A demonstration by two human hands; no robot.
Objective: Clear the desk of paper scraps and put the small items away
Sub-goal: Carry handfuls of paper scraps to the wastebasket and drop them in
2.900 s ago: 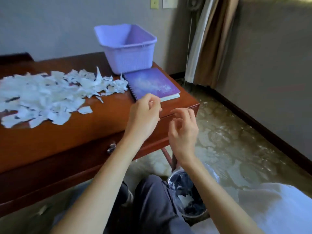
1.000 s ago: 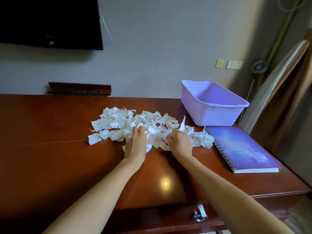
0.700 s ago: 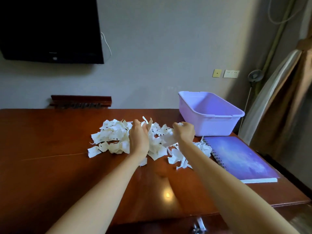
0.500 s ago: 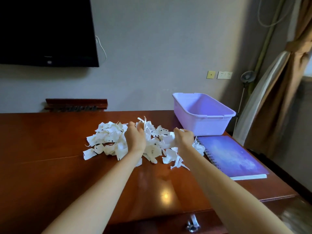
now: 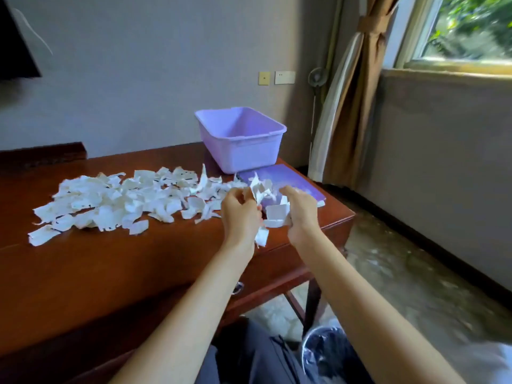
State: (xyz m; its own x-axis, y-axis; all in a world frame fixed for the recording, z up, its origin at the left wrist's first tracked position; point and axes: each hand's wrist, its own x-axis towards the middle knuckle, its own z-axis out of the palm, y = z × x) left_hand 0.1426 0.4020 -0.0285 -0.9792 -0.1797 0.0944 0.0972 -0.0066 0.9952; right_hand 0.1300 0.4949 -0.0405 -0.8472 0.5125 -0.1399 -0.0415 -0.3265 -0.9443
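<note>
A wide pile of torn white paper scraps (image 5: 116, 200) lies spread over the left and middle of the brown wooden desk (image 5: 110, 267). Above the desk's right front part, my left hand (image 5: 240, 214) and my right hand (image 5: 300, 214) are cupped toward each other with a bunch of scraps (image 5: 270, 214) pressed between them. A few pieces stick up and hang down out of the bunch. Below, on the floor beside my knee, stands a bin lined with a dark bag (image 5: 327, 353).
A purple plastic tub (image 5: 243, 151) stands at the desk's back right, with a purple spiral notebook (image 5: 293, 180) in front of it. A drawer handle (image 5: 237, 288) shows under the desk's front edge. A curtain (image 5: 349, 106) and a window are to the right.
Both hands closed on a bunch of scraps in the pile, lifted it and carried it right, toward the desk's corner. The view swung right and down, bringing the bin into sight.
</note>
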